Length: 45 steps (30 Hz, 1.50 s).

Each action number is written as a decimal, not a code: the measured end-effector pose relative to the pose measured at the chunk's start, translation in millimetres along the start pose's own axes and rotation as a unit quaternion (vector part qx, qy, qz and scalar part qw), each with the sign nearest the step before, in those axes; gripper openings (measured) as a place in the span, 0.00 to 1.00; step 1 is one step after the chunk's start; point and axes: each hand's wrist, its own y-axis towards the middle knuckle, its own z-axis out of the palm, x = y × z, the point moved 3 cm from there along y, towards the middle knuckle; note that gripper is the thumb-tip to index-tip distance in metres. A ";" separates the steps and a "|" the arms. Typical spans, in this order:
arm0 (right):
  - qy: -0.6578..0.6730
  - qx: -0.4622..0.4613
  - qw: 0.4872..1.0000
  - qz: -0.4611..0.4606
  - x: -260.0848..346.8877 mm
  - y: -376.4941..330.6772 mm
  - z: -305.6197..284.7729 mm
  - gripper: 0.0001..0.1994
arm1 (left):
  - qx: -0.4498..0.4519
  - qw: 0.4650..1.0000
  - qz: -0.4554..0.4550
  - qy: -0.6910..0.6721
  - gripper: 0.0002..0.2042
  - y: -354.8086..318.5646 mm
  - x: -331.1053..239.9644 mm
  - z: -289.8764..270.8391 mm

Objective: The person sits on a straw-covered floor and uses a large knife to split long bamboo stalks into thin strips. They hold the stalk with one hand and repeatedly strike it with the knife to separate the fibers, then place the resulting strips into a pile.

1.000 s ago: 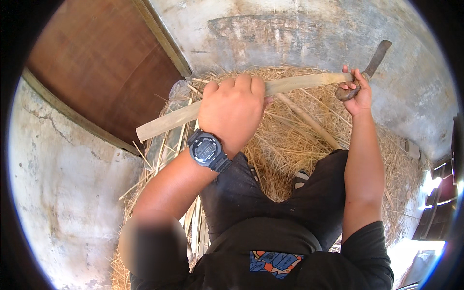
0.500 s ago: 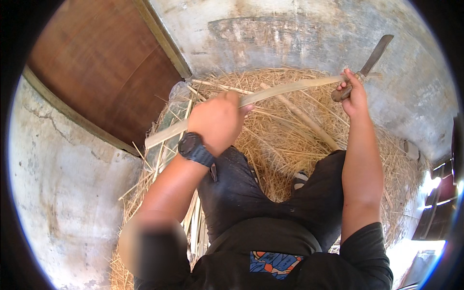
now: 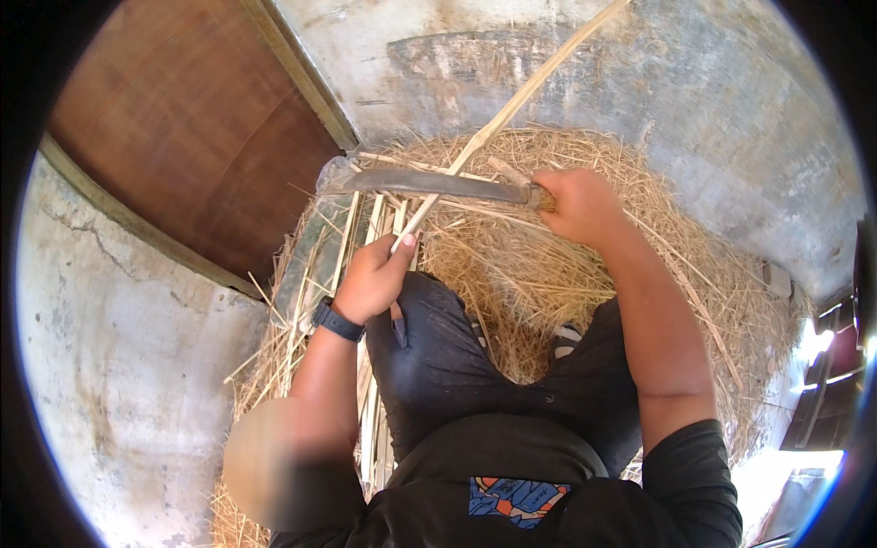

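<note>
My left hand (image 3: 372, 281), wearing a dark wristwatch (image 3: 336, 320), is closed on the near end of a long pale bamboo strip (image 3: 512, 108). The strip slants up and away to the right, past the top of the picture. Wrapped round the handle of a large machete (image 3: 484, 189) is my right hand (image 3: 582, 206). The machete's blade lies almost level, its tip pointing left, and crosses the strip a little beyond my left hand. Whether blade and strip touch is hard to tell.
Loose straw (image 3: 521, 265) covers the floor around my legs. Several pale strips (image 3: 372, 438) lie beside my left thigh. A weathered wall (image 3: 585, 82) curves round ahead, and a brown wooden panel (image 3: 192, 128) stands at the far left.
The machete has swung from pointing up and right to lying level, pointing left. My right hand has moved left, my left hand nearer, and the strip now slants steeply away to the right.
</note>
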 end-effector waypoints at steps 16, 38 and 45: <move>0.068 -0.078 0.991 0.082 -14.7 8.6 6.0 0.07 | -0.008 0.997 0.014 -0.077 0.17 -69.8 60.9 -1.3; -0.008 0.091 0.988 -0.127 31.4 -3.2 14.8 0.08 | -0.066 0.997 -0.019 0.032 0.23 -139.0 103.3 2.7; 0.140 -0.024 0.985 0.101 -23.7 3.3 -2.3 0.09 | -0.060 0.997 -0.026 0.033 0.23 -141.6 111.2 3.5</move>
